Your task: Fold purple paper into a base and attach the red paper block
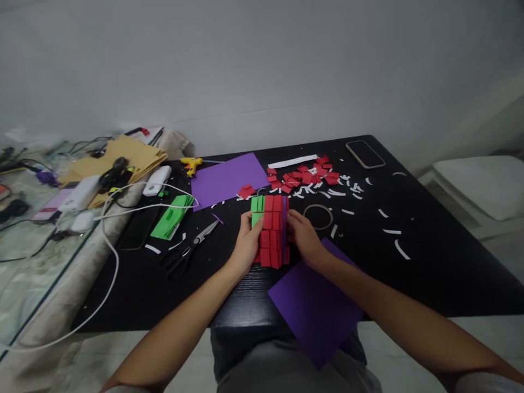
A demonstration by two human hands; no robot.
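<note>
Between my two hands, just above the near part of the black table, is a papercraft piece [271, 232] covered in rows of folded red paper squares, with green squares at its upper left and a purple strip along its right side. My left hand [247, 240] grips its left side, thumb on the red face. On the right side my right hand [303, 233] is closed on it, its fingertips partly hidden. A purple paper sheet [315, 305] lies beneath my right forearm and hangs over the table edge. Close to my right hand lies a ring [318, 217].
Scissors [190, 248] and green folded paper [173, 217] lie left. Behind are a yellow glue gun [191, 165], another purple sheet [231, 177], red paper pieces [307, 176] and white scraps. A phone [365, 154] rests far right. A white cable [117, 262] loops across the left side.
</note>
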